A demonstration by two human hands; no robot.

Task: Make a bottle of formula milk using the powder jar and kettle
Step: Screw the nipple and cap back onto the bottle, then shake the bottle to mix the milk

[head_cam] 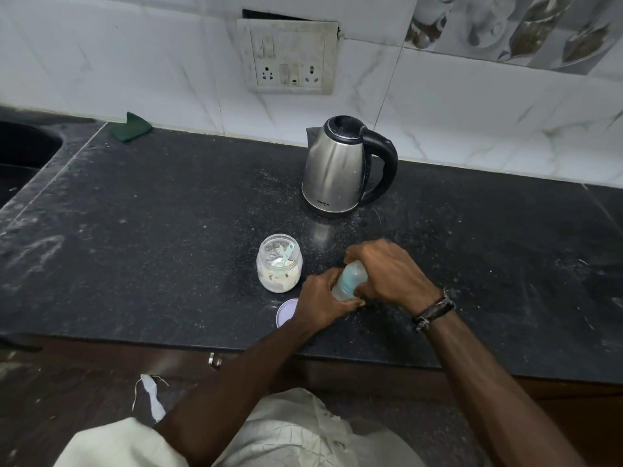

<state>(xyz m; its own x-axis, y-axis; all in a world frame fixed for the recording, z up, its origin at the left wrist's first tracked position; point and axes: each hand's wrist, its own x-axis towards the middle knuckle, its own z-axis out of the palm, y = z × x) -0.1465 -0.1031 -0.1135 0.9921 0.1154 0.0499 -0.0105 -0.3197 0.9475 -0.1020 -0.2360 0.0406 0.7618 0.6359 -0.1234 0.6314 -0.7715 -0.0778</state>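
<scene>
A small clear baby bottle (350,278) with a pale blue tint stands on the black counter (168,230), mostly covered by both hands. My left hand (320,301) grips its lower body. My right hand (387,271) is closed over its top. Just to the left stands the open glass powder jar (279,264), with pale powder and a light green scoop inside. Its lilac lid (285,311) lies flat on the counter in front of it. The steel kettle (340,166) with a black handle stands behind, near the wall, lid shut.
A sink (23,153) is set into the counter at the far left, and a folded green cloth (129,127) lies by the wall. A switch and socket panel (288,55) is on the tiled wall. The counter's front edge runs just below my forearms.
</scene>
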